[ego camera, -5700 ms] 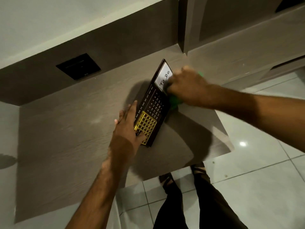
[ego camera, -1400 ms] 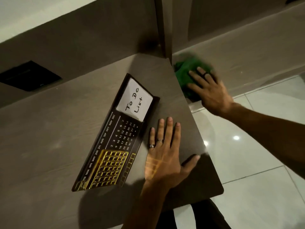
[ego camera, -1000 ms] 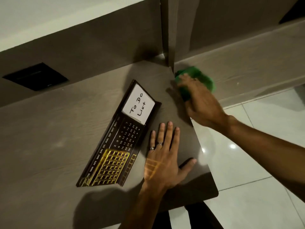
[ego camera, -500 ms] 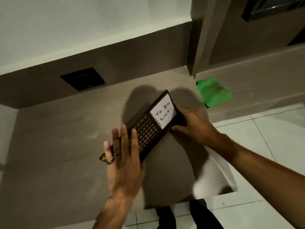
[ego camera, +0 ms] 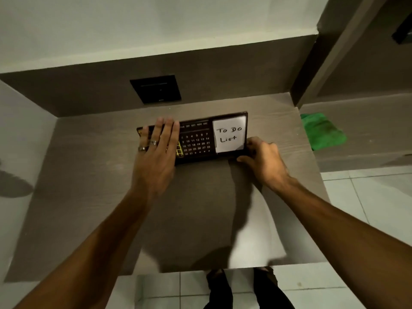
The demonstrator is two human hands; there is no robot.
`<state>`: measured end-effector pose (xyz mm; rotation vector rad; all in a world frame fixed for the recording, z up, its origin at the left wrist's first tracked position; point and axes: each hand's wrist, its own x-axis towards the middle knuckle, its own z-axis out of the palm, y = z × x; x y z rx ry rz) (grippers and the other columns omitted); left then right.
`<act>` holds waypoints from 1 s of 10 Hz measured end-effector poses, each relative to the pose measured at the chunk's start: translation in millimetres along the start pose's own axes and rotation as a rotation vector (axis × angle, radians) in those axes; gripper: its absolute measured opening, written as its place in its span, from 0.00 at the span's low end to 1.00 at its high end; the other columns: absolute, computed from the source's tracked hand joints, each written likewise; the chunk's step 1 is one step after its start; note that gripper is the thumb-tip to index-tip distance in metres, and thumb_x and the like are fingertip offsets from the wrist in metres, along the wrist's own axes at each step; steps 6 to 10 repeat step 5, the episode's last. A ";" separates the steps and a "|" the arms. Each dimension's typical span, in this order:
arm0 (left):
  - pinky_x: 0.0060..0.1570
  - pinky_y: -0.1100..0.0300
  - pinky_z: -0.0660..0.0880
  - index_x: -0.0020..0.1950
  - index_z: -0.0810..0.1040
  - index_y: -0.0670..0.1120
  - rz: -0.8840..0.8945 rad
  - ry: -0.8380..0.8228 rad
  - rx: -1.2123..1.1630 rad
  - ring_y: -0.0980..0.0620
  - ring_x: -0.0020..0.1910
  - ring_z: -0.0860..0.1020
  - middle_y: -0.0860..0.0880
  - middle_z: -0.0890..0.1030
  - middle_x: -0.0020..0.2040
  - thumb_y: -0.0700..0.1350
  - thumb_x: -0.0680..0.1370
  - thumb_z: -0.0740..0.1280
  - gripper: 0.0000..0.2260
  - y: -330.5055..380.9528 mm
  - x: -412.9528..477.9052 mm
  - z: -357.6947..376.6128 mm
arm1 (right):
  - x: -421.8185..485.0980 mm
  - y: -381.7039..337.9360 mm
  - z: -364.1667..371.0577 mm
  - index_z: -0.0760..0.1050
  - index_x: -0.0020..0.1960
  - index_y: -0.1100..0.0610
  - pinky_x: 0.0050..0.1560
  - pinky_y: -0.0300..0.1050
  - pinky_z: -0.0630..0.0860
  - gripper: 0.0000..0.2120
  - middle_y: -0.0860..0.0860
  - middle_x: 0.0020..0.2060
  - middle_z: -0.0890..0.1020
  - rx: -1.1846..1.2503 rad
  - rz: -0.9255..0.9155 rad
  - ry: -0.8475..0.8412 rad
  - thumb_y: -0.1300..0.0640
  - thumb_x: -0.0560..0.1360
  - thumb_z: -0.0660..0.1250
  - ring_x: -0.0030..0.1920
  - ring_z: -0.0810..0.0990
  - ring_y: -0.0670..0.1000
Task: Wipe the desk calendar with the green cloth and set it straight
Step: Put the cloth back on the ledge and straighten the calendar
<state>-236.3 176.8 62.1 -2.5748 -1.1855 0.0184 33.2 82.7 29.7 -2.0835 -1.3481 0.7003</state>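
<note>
My left hand (ego camera: pixel 156 157) lies flat, fingers spread, on the long dark desk calendar (ego camera: pixel 196 139) lying crosswise on the wood-grain table (ego camera: pixel 89 197), my right hand (ego camera: pixel 263 161) pinching its corner, the crumpled green cloth (ego camera: pixel 323 133) apart on the right ledge.

Desk calendar (ego camera: pixel 196 139): formerly angled on the desk, now square to the back wall; right hand (ego camera: pixel 263 161) transferred from green cloth (ego camera: pixel 322 133) to its right end.
</note>
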 end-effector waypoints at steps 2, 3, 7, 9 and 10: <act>0.81 0.40 0.45 0.80 0.33 0.43 -0.004 -0.021 -0.042 0.41 0.83 0.45 0.39 0.45 0.84 0.45 0.73 0.76 0.55 -9.5 12.3 5.4 | 13.8 -10.1 1.9 0.76 0.60 0.52 0.60 0.51 0.78 0.19 0.50 0.55 0.84 0.013 0.056 -0.028 0.56 0.72 0.75 0.56 0.82 0.51; 0.81 0.40 0.44 0.80 0.32 0.44 -0.014 -0.041 -0.073 0.41 0.83 0.44 0.40 0.45 0.84 0.46 0.74 0.75 0.54 -11.4 12.9 2.3 | 13.7 -11.7 2.8 0.76 0.60 0.53 0.59 0.48 0.78 0.19 0.51 0.54 0.84 0.001 0.056 -0.014 0.56 0.71 0.76 0.55 0.82 0.51; 0.80 0.41 0.42 0.79 0.30 0.45 -0.041 -0.017 -0.138 0.41 0.83 0.42 0.40 0.43 0.84 0.58 0.68 0.79 0.63 -12.4 12.2 -7.6 | 7.0 -11.6 -2.4 0.68 0.72 0.54 0.62 0.49 0.76 0.33 0.54 0.64 0.80 0.029 0.067 -0.034 0.53 0.70 0.76 0.61 0.79 0.53; 0.80 0.41 0.42 0.79 0.30 0.45 -0.041 -0.017 -0.138 0.41 0.83 0.42 0.40 0.43 0.84 0.58 0.68 0.79 0.63 -12.4 12.2 -7.6 | 7.0 -11.6 -2.4 0.68 0.72 0.54 0.62 0.49 0.76 0.33 0.54 0.64 0.80 0.029 0.067 -0.034 0.53 0.70 0.76 0.61 0.79 0.53; 0.80 0.41 0.42 0.79 0.30 0.45 -0.041 -0.017 -0.138 0.41 0.83 0.42 0.40 0.43 0.84 0.58 0.68 0.79 0.63 -12.4 12.2 -7.6 | 7.0 -11.6 -2.4 0.68 0.72 0.54 0.62 0.49 0.76 0.33 0.54 0.64 0.80 0.029 0.067 -0.034 0.53 0.70 0.76 0.61 0.79 0.53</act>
